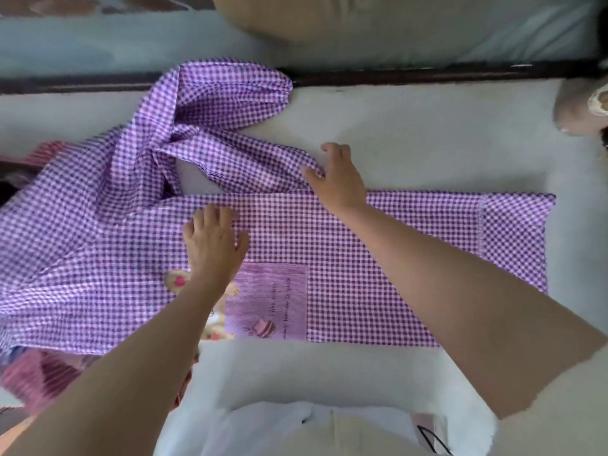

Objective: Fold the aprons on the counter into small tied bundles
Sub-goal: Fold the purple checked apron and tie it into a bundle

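While left hand [210, 238] presses apron [362, 258], right hand [339, 179] pinches strap [256, 162]

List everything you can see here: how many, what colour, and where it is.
apron: one, purple and white check, spread flat on the counter.
apron strap: one, same check, bunched beyond the apron body, towards the left.
pocket: one, lilac with a printed picture, at the apron's near edge.
striped cloth: one, red and pink, under the apron's left end.
counter: one, pale grey, beneath everything.
dark strip: one, along the counter's far edge.
left hand: flat on the apron.
right hand: pinches the apron strap.
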Demonstrator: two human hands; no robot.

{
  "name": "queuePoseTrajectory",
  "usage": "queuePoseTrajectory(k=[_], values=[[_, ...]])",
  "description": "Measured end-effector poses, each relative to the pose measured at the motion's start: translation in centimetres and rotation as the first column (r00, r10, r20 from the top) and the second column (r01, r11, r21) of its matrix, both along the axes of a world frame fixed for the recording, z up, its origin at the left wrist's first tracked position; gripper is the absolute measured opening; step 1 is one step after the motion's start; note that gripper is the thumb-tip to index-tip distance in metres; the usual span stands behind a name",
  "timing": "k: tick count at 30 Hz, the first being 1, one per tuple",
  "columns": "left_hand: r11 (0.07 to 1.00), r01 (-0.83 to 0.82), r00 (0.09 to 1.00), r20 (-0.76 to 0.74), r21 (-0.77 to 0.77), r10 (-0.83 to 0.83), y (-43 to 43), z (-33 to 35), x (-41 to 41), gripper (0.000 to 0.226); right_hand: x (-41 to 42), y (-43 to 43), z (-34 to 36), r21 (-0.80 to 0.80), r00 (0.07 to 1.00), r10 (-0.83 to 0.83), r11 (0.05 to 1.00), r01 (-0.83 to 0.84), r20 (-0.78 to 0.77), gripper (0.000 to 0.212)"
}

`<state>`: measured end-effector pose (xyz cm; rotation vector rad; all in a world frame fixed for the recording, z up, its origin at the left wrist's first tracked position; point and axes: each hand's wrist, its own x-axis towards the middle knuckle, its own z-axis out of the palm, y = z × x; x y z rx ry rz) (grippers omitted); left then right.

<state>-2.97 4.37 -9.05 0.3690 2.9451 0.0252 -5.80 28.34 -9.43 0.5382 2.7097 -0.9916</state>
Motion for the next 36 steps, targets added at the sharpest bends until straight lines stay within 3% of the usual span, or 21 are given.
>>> queuePoseTrajectory(k=[3,5,7,9,11,13,14,16,19,22,24,26,30,33,36], values=[[0.999,0.002,0.998,0.069,-0.047,0.001,-1.7,0.2,-0.2,0.042,-2.5,-2.6,-0.4,0.095,0.977,0.097,0.989,-0.117,0.192,0.047],[0.998,0.019,0.996,0.092,-0.053,-0.014,-2.9,0.3,-0.2,0.047,-3.9,-3.1,0.0,0.170,0.983,0.100,0.977,-0.126,0.155,0.034],[0.998,0.041,0.993,0.115,-0.048,-0.035,-3.9,0.2,-0.1,0.052,-5.4,-2.8,1.5,0.137,0.996,-0.050,0.989,0.059,-0.070,0.024],[0.998,0.051,0.991,0.127,-0.041,-0.046,-4.3,0.1,-0.2,0.054,-7.0,-1.7,3.7,-0.022,0.889,-0.305,0.948,0.317,-0.340,0.019],[0.998,0.050,0.988,0.149,-0.033,-0.044,-4.4,0.1,-0.3,0.058,-8.1,-0.3,4.8,-0.191,0.771,-0.428,0.903,0.385,-0.472,0.030],[0.998,0.048,0.980,0.196,-0.038,-0.040,-4.4,0.2,-0.4,0.064,-8.0,0.0,4.8,-0.170,0.860,-0.354,0.935,0.312,-0.368,0.051],[0.998,0.054,0.975,0.219,-0.038,-0.044,-4.4,0.4,-0.4,0.067,-7.4,-0.5,4.6,-0.123,0.933,-0.280,0.958,0.258,-0.226,0.066],[0.998,0.061,0.972,0.226,-0.010,-0.057,-4.7,0.8,-0.6,0.066,-5.5,-1.9,4.0,-0.039,0.972,-0.236,0.971,0.235,-0.018,0.080],[0.997,0.070,0.994,0.076,0.036,-0.073,-6.0,2.0,-1.0,0.047,-3.8,-4.6,4.4,-0.040,0.973,-0.212,0.977,0.209,-0.088,0.052],[0.997,0.027,0.982,-0.189,0.070,-0.013,-8.3,3.2,-1.3,0.032,-4.3,-8.2,5.6,-0.260,0.998,-0.066,0.964,0.060,-0.015,0.020],[0.993,-0.054,0.963,-0.258,0.103,0.079,-9.9,4.1,-1.5,0.031,-5.3,-11.0,7.1,-0.422,0.999,-0.002,0.906,0.025,0.053,0.021],[0.986,-0.131,0.967,-0.206,0.098,0.149,-12.0,4.6,-1.8,0.035,-6.9,-13.7,7.7,-0.506,0.994,-0.016,0.860,0.066,0.104,0.026],[0.998,-0.064,0.988,0.141,-0.004,0.064,-15.6,3.5,-2.5,0.063,-9.9,-17.4,6.4,-0.654,0.947,-0.207,0.686,0.318,0.244,0.033],[0.998,-0.019,0.988,0.154,0.051,0.011,-16.5,3.1,-3.1,0.079,-11.8,-18.7,5.9,-0.719,0.866,-0.380,0.494,0.488,0.326,0.036],[0.995,-0.013,0.990,0.144,0.096,-0.001,-16.8,2.7,-3.2,0.077,-13.3,-19.3,6.4,-0.762,0.802,-0.508,0.369,0.532,0.314,0.021]])
